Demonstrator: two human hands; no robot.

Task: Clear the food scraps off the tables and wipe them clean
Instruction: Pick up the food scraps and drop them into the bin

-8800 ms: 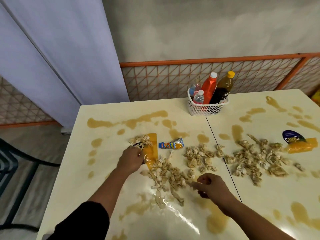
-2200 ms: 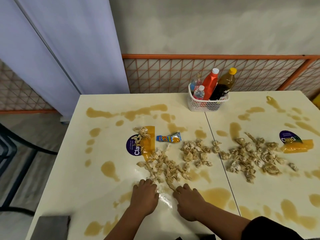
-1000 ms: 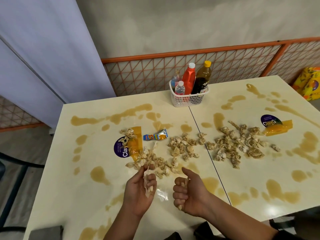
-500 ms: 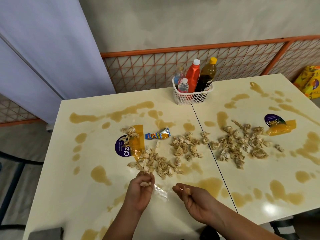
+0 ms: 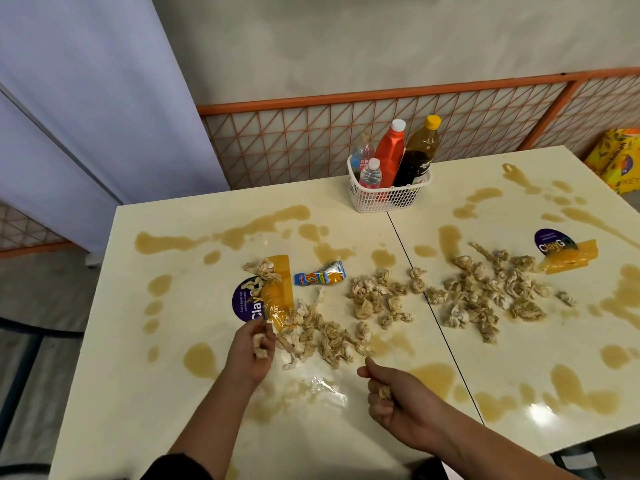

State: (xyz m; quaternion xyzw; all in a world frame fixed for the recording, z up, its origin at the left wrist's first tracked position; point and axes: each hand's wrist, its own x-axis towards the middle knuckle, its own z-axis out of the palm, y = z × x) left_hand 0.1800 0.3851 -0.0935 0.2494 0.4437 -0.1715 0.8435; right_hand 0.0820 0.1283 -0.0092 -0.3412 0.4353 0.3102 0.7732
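Two cream tables stand side by side, the left table and the right table, both splashed with brown liquid. Crumpled beige scraps lie in a pile on the left table, a second cluster beyond it, and a third on the right table. My left hand grips a few scraps at the pile's near left edge. My right hand holds a small scrap in curled fingers, just above the table, short of the pile.
A white basket with several bottles stands at the back, across the tables' seam. A small snack wrapper and an orange plastic wrapper lie by a purple sticker. Another orange wrapper lies far right. Orange lattice fence runs behind.
Both hands left the tabletop and closed on scraps. In the last half second my left hand moved up toward the pile's left edge, and my right hand drew back a little.
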